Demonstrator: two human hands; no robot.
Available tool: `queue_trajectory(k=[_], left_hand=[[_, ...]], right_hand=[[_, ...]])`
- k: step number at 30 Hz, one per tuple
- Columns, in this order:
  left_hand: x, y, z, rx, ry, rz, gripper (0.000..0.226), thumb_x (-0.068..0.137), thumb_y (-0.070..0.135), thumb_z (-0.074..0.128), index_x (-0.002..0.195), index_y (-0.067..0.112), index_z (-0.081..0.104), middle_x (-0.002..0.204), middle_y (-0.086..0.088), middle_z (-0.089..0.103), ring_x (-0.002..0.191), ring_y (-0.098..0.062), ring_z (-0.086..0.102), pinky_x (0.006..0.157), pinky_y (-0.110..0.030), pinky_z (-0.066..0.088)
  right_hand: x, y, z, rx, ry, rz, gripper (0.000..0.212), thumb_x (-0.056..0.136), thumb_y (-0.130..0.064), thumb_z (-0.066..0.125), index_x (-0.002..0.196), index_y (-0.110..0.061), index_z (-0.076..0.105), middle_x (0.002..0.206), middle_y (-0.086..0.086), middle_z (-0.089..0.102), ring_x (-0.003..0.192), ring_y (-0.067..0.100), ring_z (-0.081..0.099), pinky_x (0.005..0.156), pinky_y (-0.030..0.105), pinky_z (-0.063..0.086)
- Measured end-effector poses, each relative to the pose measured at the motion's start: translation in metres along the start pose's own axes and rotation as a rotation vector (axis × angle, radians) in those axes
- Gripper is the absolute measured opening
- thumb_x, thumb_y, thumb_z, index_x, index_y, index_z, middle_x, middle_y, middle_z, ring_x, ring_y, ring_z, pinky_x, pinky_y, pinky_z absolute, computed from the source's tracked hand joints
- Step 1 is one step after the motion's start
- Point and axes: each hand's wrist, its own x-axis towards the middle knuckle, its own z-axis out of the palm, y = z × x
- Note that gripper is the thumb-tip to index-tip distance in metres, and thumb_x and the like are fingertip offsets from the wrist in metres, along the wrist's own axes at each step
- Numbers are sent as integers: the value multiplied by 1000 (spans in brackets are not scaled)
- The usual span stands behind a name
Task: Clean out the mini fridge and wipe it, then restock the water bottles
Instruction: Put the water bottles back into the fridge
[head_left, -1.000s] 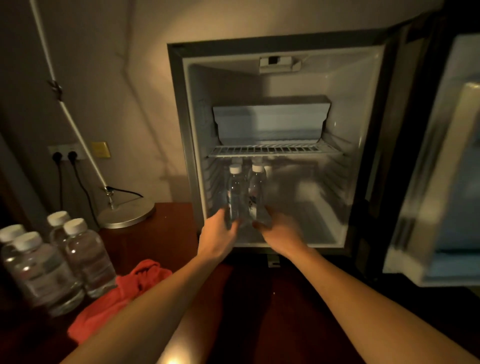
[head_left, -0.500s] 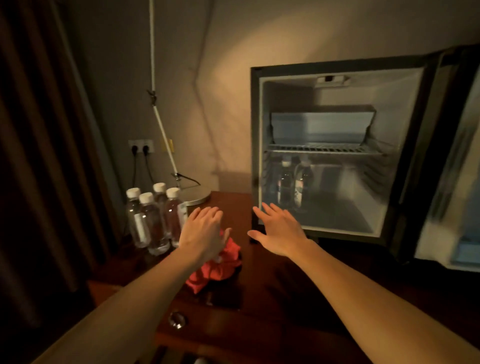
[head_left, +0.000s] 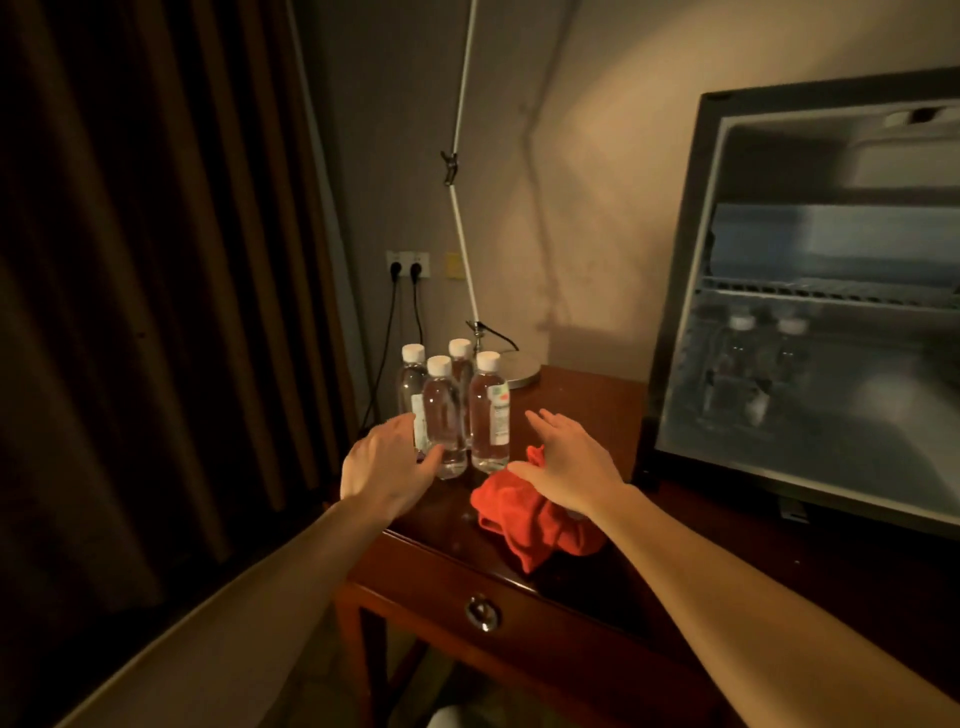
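A dark curtain (head_left: 130, 312) hangs at the far left. The left hand (head_left: 384, 467), fingers spread, touches the four water bottles (head_left: 454, 410) clustered on the worktop (head_left: 587, 400). The right hand (head_left: 569, 462) hovers open above a red cloth (head_left: 524, 519). The mini fridge (head_left: 810, 312) stands open, two bottles (head_left: 761, 369) inside.

Four water bottles (head_left: 457, 410) are clustered on the counter (head_left: 587, 410) at its back left corner. A cloth (head_left: 524, 514) is laid just before them. The mini fridge (head_left: 810, 312) is set to the right, with two bottles (head_left: 763, 364) stood inside under its shelf (head_left: 826, 296).
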Motion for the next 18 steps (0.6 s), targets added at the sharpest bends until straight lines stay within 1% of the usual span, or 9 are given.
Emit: queue_trajectory(k=[3, 5, 8, 11, 12, 13, 14, 15, 18], left_hand=[[11, -8, 12, -167, -46, -160, 60, 88, 57, 60, 134, 21, 48, 126, 1, 62, 109, -22, 61, 86, -40, 53], [20, -10, 21, -287, -52, -245, 62, 86, 53, 64, 136, 20, 46, 127, 1, 61, 107, -20, 62, 85, -40, 54], [30, -8, 37, -435, -27, -298, 60, 83, 49, 70, 131, 20, 49, 123, 0, 63, 104, -20, 62, 86, -43, 55], [36, -2, 53, -487, -26, -316, 63, 79, 50, 72, 131, 23, 49, 122, 1, 63, 110, -22, 61, 89, -45, 54], [37, 1, 58, -489, -25, -319, 64, 78, 52, 72, 130, 24, 48, 121, 2, 63, 110, -21, 61, 89, -46, 55], [38, 3, 62, -488, -17, -325, 65, 76, 54, 72, 129, 25, 47, 119, 2, 64, 108, -21, 62, 87, -46, 55], [39, 5, 65, -483, -6, -331, 65, 76, 55, 72, 128, 25, 47, 118, 3, 64, 107, -20, 62, 86, -45, 55], [40, 6, 68, -476, 7, -337, 65, 75, 55, 73, 126, 25, 47, 116, 3, 64, 106, -20, 62, 86, -44, 55], [43, 10, 74, -442, 42, -350, 62, 75, 53, 76, 122, 24, 47, 113, 2, 64, 105, -21, 62, 85, -42, 54]], right_hand=[[21, -5, 10, 242, 27, 116, 89, 83, -53, 69, 153, -17, 27, 154, 4, 38, 142, 20, 34, 112, 36, 35], [37, -7, 17, 395, 48, 214, 93, 80, -52, 73, 152, -13, 30, 151, 8, 42, 139, 24, 38, 111, 36, 35], [60, -6, 29, 530, 52, 291, 93, 76, -53, 76, 150, -13, 35, 148, 10, 45, 137, 26, 40, 112, 37, 36], [77, -4, 40, 626, 66, 288, 88, 73, -49, 80, 146, -15, 42, 142, 6, 52, 133, 24, 45, 109, 38, 39], [82, -3, 43, 626, 64, 268, 83, 72, -47, 81, 141, -16, 48, 134, 3, 58, 129, 22, 49, 106, 36, 41], [86, -3, 46, 628, 60, 242, 73, 72, -45, 82, 134, -17, 55, 122, 0, 65, 122, 19, 56, 100, 33, 44], [89, -4, 48, 635, 53, 225, 63, 71, -43, 82, 125, -19, 59, 109, -5, 67, 112, 17, 60, 91, 29, 46], [91, -6, 50, 646, 50, 212, 55, 71, -41, 82, 118, -21, 61, 100, -8, 67, 105, 15, 62, 84, 26, 44], [96, -7, 53, 663, 72, 198, 51, 69, -42, 83, 111, -21, 62, 91, -10, 65, 92, 10, 61, 70, 21, 40]])
